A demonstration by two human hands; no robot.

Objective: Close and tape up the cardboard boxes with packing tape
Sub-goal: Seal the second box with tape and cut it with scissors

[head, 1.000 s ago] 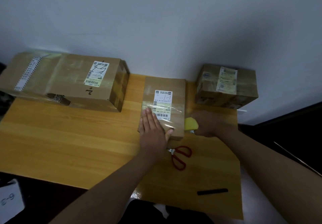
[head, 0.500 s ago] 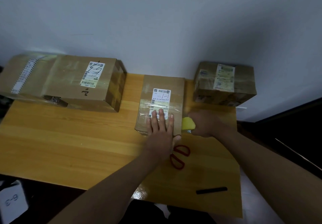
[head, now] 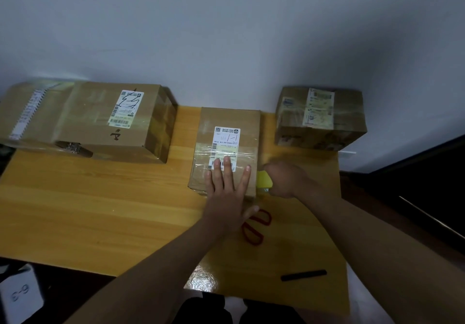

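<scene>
A small flat cardboard box with a white label lies in the middle of the wooden table. Clear tape crosses its top. My left hand presses flat on the near end of the box, fingers spread and straight. Just right of the box, my right hand grips a yellow tape dispenser at the box's right edge; most of the dispenser is hidden by the hand.
A large taped box stands at the back left and a smaller taped box at the back right. Red-handled scissors lie just below my left hand. A black marker lies near the front right edge.
My left hand slid right and forward along the box top and spread its fingers. My right hand with the yellow dispenser stayed by the box's right edge.
</scene>
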